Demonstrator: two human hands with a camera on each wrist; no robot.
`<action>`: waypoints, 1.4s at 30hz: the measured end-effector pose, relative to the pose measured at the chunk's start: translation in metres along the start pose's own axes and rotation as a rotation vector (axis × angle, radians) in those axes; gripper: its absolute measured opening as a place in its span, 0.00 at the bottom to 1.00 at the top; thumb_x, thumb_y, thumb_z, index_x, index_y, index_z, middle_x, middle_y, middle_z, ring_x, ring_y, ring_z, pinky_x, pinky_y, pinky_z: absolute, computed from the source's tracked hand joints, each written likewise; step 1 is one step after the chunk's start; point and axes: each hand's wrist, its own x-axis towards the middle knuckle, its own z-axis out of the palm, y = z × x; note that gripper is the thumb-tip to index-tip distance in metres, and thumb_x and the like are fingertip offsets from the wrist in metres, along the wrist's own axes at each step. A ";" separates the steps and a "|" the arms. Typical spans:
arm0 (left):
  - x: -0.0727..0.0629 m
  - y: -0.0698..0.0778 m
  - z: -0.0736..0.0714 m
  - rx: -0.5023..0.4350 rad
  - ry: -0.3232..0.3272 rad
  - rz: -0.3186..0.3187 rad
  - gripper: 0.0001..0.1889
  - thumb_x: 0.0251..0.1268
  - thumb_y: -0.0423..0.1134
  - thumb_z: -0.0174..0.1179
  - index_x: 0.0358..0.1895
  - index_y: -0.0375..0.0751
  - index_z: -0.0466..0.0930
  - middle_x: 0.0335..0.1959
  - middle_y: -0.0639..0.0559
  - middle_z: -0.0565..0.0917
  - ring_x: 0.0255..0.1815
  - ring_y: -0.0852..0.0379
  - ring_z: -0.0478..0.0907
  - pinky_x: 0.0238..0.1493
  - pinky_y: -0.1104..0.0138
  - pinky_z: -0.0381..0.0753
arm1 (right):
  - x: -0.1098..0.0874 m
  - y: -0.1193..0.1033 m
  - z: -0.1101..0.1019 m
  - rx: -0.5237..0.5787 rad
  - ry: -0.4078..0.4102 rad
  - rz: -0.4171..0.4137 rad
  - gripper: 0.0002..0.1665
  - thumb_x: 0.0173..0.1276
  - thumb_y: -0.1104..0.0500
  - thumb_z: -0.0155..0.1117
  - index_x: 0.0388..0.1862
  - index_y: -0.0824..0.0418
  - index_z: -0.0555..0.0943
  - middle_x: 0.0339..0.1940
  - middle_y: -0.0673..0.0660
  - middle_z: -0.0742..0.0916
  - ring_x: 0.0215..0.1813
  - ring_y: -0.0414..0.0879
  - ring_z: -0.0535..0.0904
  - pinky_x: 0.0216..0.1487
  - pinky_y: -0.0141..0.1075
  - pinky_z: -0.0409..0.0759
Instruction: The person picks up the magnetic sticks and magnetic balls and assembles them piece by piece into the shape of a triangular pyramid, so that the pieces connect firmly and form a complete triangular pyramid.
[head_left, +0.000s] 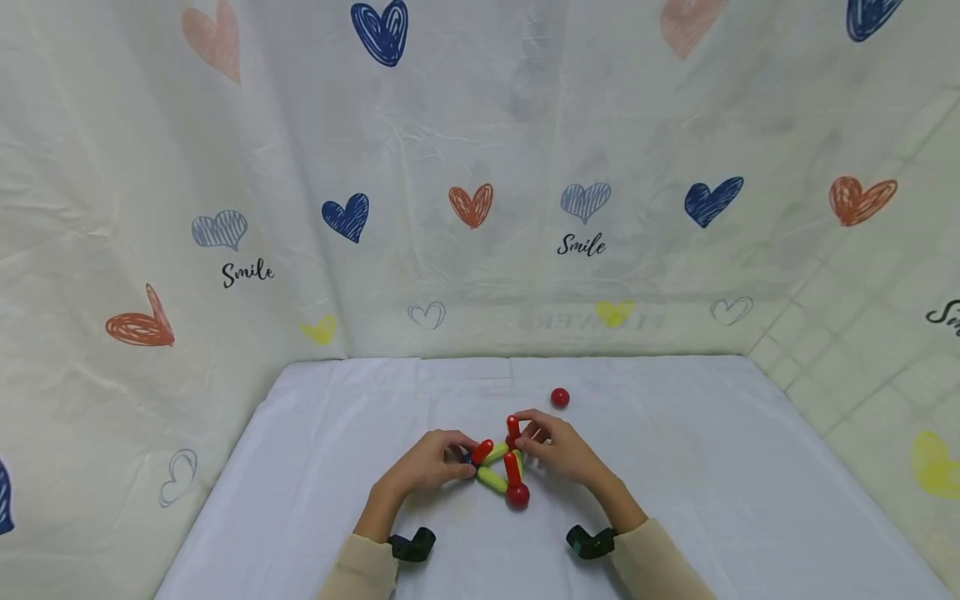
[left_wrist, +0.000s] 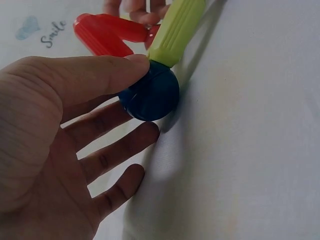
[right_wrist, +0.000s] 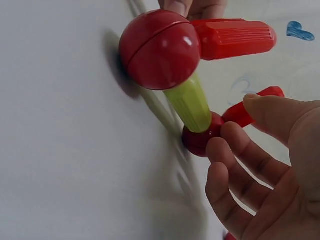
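A toy frame of yellow-green rods (head_left: 492, 479) forms a triangle low over the table, with balls at its corners. My left hand (head_left: 431, 460) pinches the dark blue ball (left_wrist: 152, 97) at the left corner, its other fingers spread below; a red rod (head_left: 482, 452) rises from that ball. At the far corner, my right hand (head_left: 558, 450) holds an upright red rod (right_wrist: 239, 115) between thumb and fingers, fingertips touching the red ball (right_wrist: 200, 144) under it. The near corner has a larger-looking red ball (right_wrist: 160, 50) with its own red rod (right_wrist: 237, 39), untouched by the right hand.
A loose red ball (head_left: 559, 397) lies on the white-covered table (head_left: 337, 408), beyond the right hand. A hanging sheet (head_left: 517, 275) printed with hearts stands behind the table and along its sides. Dark wrist cameras (head_left: 414, 545) sit on both wrists.
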 end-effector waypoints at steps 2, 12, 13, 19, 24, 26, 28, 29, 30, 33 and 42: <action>0.000 0.001 0.000 0.000 -0.004 -0.001 0.16 0.64 0.41 0.71 0.55 0.51 0.86 0.47 0.57 0.86 0.47 0.57 0.79 0.50 0.61 0.79 | 0.000 -0.001 0.002 -0.015 0.008 0.003 0.22 0.73 0.54 0.67 0.65 0.48 0.78 0.42 0.52 0.85 0.42 0.47 0.80 0.38 0.37 0.84; 0.001 -0.002 0.001 -0.032 0.007 -0.017 0.13 0.67 0.42 0.69 0.53 0.53 0.87 0.49 0.58 0.87 0.47 0.59 0.79 0.51 0.60 0.79 | 0.000 0.000 0.003 -0.052 0.020 -0.020 0.12 0.74 0.56 0.66 0.54 0.46 0.82 0.40 0.50 0.86 0.41 0.46 0.79 0.37 0.36 0.82; 0.001 -0.002 0.001 -0.033 0.011 -0.017 0.13 0.66 0.42 0.69 0.53 0.53 0.87 0.49 0.58 0.87 0.47 0.58 0.79 0.51 0.60 0.79 | 0.000 0.000 0.002 -0.052 0.014 -0.023 0.12 0.74 0.56 0.66 0.54 0.45 0.82 0.40 0.50 0.86 0.41 0.47 0.79 0.37 0.35 0.82; 0.001 -0.003 0.001 -0.043 0.019 -0.014 0.13 0.66 0.42 0.70 0.53 0.54 0.87 0.49 0.57 0.86 0.46 0.58 0.79 0.50 0.59 0.79 | -0.001 0.000 0.001 -0.060 -0.014 -0.036 0.12 0.73 0.55 0.66 0.54 0.45 0.82 0.40 0.50 0.84 0.42 0.47 0.79 0.37 0.35 0.82; 0.001 -0.004 0.001 -0.025 0.014 -0.010 0.13 0.66 0.41 0.69 0.52 0.53 0.87 0.49 0.57 0.87 0.46 0.58 0.80 0.51 0.60 0.80 | -0.002 0.001 0.000 -0.063 -0.030 -0.057 0.13 0.73 0.55 0.66 0.54 0.45 0.82 0.40 0.51 0.84 0.41 0.47 0.79 0.36 0.35 0.82; 0.002 -0.004 0.001 -0.021 0.014 -0.007 0.12 0.66 0.41 0.70 0.52 0.52 0.87 0.49 0.57 0.87 0.46 0.59 0.80 0.50 0.61 0.80 | -0.002 0.001 0.000 -0.066 -0.031 -0.061 0.13 0.73 0.56 0.66 0.55 0.45 0.82 0.40 0.51 0.84 0.41 0.47 0.79 0.36 0.35 0.82; 0.002 -0.005 0.001 -0.023 0.015 -0.005 0.12 0.66 0.41 0.70 0.52 0.53 0.87 0.49 0.56 0.87 0.46 0.59 0.80 0.50 0.61 0.80 | -0.002 0.001 0.000 -0.071 -0.033 -0.063 0.13 0.73 0.56 0.66 0.55 0.46 0.82 0.40 0.51 0.84 0.41 0.47 0.79 0.36 0.35 0.82; 0.002 -0.005 0.001 -0.026 0.017 -0.002 0.12 0.65 0.41 0.70 0.52 0.53 0.87 0.49 0.56 0.87 0.46 0.58 0.80 0.49 0.61 0.80 | -0.002 0.000 0.000 -0.072 -0.035 -0.064 0.13 0.73 0.56 0.66 0.55 0.46 0.82 0.40 0.51 0.84 0.41 0.47 0.79 0.36 0.35 0.81; 0.002 -0.005 0.001 -0.027 0.019 -0.002 0.12 0.65 0.41 0.70 0.51 0.53 0.87 0.48 0.56 0.87 0.46 0.58 0.80 0.50 0.62 0.79 | -0.002 0.000 -0.001 -0.072 -0.038 -0.066 0.13 0.73 0.56 0.66 0.55 0.46 0.82 0.39 0.51 0.84 0.41 0.47 0.79 0.36 0.35 0.81; 0.001 -0.005 0.001 -0.025 0.021 0.010 0.14 0.64 0.41 0.72 0.52 0.53 0.87 0.48 0.57 0.87 0.46 0.57 0.79 0.51 0.62 0.79 | -0.003 0.000 -0.003 -0.075 -0.048 -0.071 0.14 0.73 0.56 0.66 0.55 0.46 0.82 0.39 0.51 0.84 0.41 0.47 0.79 0.36 0.35 0.81; 0.001 -0.007 0.001 0.001 0.004 -0.002 0.16 0.61 0.41 0.74 0.53 0.52 0.86 0.48 0.60 0.87 0.48 0.59 0.79 0.55 0.60 0.80 | -0.004 0.003 -0.015 -0.081 -0.028 -0.033 0.16 0.74 0.56 0.65 0.59 0.53 0.80 0.39 0.52 0.85 0.40 0.48 0.80 0.37 0.36 0.81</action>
